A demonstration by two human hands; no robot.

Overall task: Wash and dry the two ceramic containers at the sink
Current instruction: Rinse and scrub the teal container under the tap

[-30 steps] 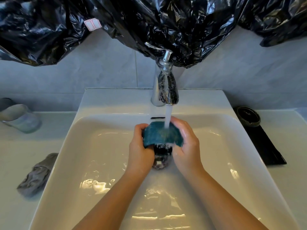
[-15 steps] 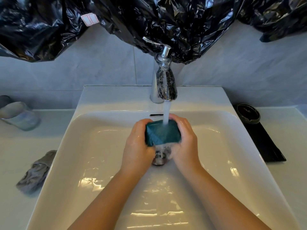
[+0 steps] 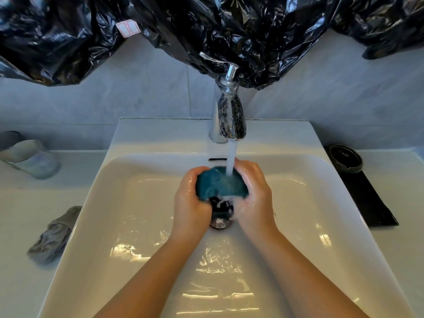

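Cup point(image 3: 29, 158) mid-left and dish point(image 3: 346, 158) mid-right sit on the desk point(image 3: 401, 191), untouched. Your left hand point(image 3: 192, 203) and right hand point(image 3: 254, 198) grip the sponge point(image 3: 220, 185), bunched tighter than before under the tap point(image 3: 230, 113); washing likely unstarted.

Black plastic sheeting point(image 3: 229, 31) w/ pink label point(image 3: 127, 29) hung over tile wall point(image 3: 137, 88); black mat point(image 3: 371, 203) on R counter point(image 3: 408, 203).

No legible text or numbers

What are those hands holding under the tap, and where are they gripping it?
A teal sponge: the left hand grips its left end, the right hand its right end, under the running water.
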